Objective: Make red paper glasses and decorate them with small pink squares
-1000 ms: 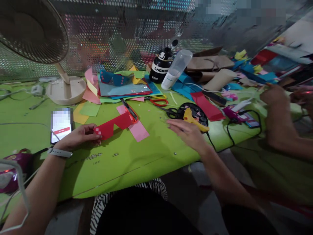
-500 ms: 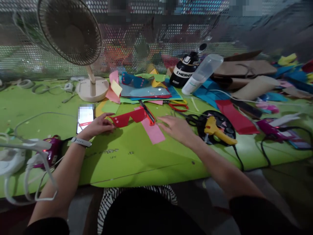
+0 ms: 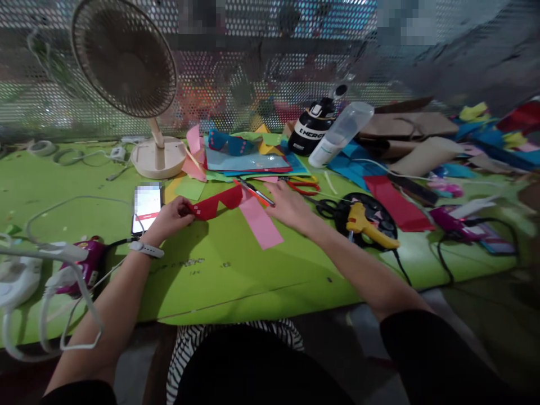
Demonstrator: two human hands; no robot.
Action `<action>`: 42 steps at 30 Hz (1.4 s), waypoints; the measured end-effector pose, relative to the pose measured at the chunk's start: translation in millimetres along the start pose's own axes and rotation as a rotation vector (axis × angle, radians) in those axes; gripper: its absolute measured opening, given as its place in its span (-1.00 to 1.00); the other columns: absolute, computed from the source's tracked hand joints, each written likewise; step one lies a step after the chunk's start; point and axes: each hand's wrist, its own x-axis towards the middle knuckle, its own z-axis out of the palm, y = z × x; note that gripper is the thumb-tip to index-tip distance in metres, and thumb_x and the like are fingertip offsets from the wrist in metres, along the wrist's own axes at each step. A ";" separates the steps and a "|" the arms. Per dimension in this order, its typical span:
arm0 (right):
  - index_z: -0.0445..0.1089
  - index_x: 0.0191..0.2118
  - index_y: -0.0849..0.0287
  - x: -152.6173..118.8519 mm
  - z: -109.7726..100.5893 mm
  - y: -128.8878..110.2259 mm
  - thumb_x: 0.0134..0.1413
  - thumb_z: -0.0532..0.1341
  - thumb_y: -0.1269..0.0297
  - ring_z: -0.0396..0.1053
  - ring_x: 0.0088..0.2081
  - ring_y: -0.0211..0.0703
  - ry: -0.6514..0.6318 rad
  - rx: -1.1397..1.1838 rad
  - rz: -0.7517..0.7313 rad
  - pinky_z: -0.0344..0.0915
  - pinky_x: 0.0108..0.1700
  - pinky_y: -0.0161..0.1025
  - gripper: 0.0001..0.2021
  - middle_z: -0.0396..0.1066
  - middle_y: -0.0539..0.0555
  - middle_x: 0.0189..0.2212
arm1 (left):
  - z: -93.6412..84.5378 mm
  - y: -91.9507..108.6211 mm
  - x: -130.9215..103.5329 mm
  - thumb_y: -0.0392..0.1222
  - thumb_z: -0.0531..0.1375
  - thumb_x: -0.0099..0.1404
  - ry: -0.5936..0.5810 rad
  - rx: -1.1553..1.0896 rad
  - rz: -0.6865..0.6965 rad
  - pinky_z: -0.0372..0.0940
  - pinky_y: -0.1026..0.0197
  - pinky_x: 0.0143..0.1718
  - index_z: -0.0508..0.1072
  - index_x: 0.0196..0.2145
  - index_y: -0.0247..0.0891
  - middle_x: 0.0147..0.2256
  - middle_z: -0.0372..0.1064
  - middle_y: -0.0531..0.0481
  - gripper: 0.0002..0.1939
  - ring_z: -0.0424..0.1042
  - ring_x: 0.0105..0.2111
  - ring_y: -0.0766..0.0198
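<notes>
My hands are apart, both over the green bench [image 3: 253,281]. My left hand [image 3: 171,217] is pinched on the near end of the red paper [image 3: 208,208], which lies before me slanting from about eight o'clock up to two. The paper is a bright, flat red, with a fairly straight upper edge and a lower edge cut by a pointed notch in the middle, so it falls into two lobes. Small pale squares sit by my fingers, at its left end.

Its far end meets the top of a pink strip [image 3: 264,228], which lies at four o'clock from the red paper. A cutter [image 3: 258,192] with orange on it lies between two and three o'clock. My right hand [image 3: 291,208] is at three o'clock, fingers at the cutter's near end; I cannot tell whether they grip it.

The phone [image 3: 147,208] is at nine o'clock, just beside my left hand. Between twelve and one o'clock, beyond the red paper, blue paper glasses [image 3: 239,146] with small pink marks rest on stacked sheets [image 3: 248,163].
</notes>
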 end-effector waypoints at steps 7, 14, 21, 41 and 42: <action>0.36 0.03 0.24 -9.2 1.2 10.5 0.15 0.11 0.29 0.37 -0.06 0.12 0.099 -0.067 0.035 0.30 -0.16 -0.12 -0.66 0.37 0.27 -0.06 | -6.9 0.5 0.4 -0.17 0.20 0.11 0.271 0.176 -0.086 0.29 0.21 -0.36 0.23 0.06 -0.31 -0.33 0.45 -0.05 -0.45 0.45 -0.36 0.19; 0.45 -0.10 0.19 -43.2 6.6 -17.6 0.09 0.22 0.20 0.36 -0.03 0.12 -0.090 -0.071 -0.152 0.34 -0.13 -0.08 -0.72 0.41 0.25 -0.07 | -0.4 16.5 -6.8 -0.17 0.19 0.16 0.494 0.239 -0.021 0.29 0.24 -0.37 0.19 0.16 -0.30 -0.28 0.44 -0.04 -0.39 0.42 -0.37 0.24; 0.52 -0.25 0.19 -56.7 7.3 -7.2 0.15 0.14 0.40 0.41 -0.09 0.06 0.144 0.129 -0.371 0.29 0.00 0.04 -0.81 0.51 0.19 -0.16 | 21.4 39.8 -25.5 -0.05 0.24 0.23 0.089 0.302 0.517 0.24 0.04 0.11 0.22 0.20 -0.25 0.13 0.28 -0.23 -0.38 0.30 0.11 0.04; 0.25 0.20 0.25 -67.8 -1.6 -14.3 0.12 0.18 0.25 0.18 0.22 0.17 0.181 0.359 -0.730 0.08 0.23 0.27 -0.48 0.20 0.30 0.22 | 63.3 80.1 -66.1 -0.40 0.08 0.34 0.119 1.031 0.960 0.22 0.18 -0.48 0.40 -0.32 -0.34 -0.49 0.36 0.01 -0.88 0.34 -0.48 0.26; 0.29 0.16 0.28 -66.7 6.2 -18.3 0.14 0.18 0.30 0.21 0.20 0.17 0.191 0.268 -0.724 0.11 0.22 0.26 -0.53 0.22 0.32 0.21 | 65.8 78.9 -65.7 -0.40 0.08 0.33 0.097 1.043 0.945 0.22 0.17 -0.46 0.40 -0.34 -0.33 -0.49 0.36 0.00 -0.88 0.33 -0.47 0.25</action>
